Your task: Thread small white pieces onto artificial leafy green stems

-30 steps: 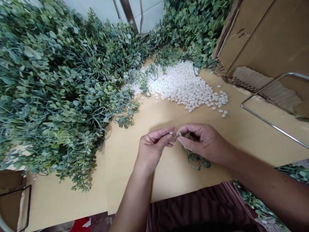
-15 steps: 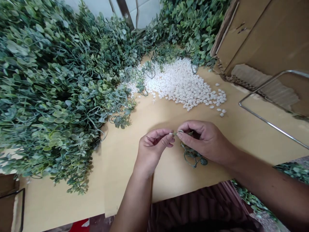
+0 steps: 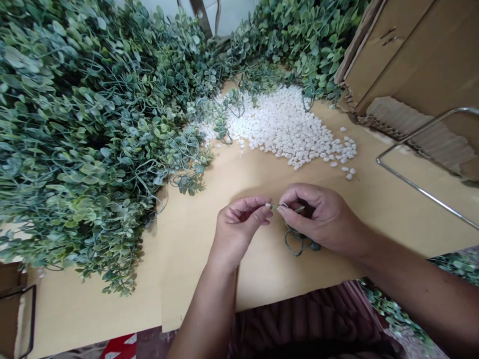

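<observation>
My left hand (image 3: 239,227) is closed in a pinch on a small white bead at its fingertips. Right beside it, my right hand (image 3: 318,217) is closed on the tip of a green artificial sprig (image 3: 299,243), whose looped stem and leaves hang below the palm onto the tan table (image 3: 209,279). The fingertips of both hands meet over the table, with the bead touching the sprig's end. A heap of small white beads (image 3: 288,129) lies on the table beyond the hands.
A large pile of artificial green foliage (image 3: 82,129) covers the left and back of the table. A cardboard box (image 3: 415,60) stands at the right, with a bent metal rod frame (image 3: 419,149) in front. More foliage (image 3: 389,309) lies low at the right.
Both hands stay pinched together in nearly the same spot. The sprig's dangling loop has drawn up slightly under my right hand; the view has shifted a little.
</observation>
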The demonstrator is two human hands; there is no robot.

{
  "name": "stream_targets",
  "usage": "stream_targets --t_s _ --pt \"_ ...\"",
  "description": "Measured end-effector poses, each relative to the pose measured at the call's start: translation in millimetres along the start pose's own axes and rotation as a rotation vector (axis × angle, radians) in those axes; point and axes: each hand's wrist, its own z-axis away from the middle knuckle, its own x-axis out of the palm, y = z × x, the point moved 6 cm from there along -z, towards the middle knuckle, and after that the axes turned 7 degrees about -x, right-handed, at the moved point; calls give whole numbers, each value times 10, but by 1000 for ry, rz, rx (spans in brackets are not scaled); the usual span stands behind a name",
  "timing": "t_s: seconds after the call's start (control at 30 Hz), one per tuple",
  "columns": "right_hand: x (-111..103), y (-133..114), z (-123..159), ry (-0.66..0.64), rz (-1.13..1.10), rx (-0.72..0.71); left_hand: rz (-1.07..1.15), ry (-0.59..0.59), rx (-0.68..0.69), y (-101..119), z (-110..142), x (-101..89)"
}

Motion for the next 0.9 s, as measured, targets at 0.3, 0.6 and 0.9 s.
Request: stream_targets --t_s 0.3,0.6,0.9 --pt "-17 -55 11 27 187 -157 -46 19 24 24 4 -3" --pt "-26 -90 14 38 220 -209 -56 5 17 34 17 24" --pt "-30 -110 16 39 240 -244 -19 0 -36 -10 -21 -17"
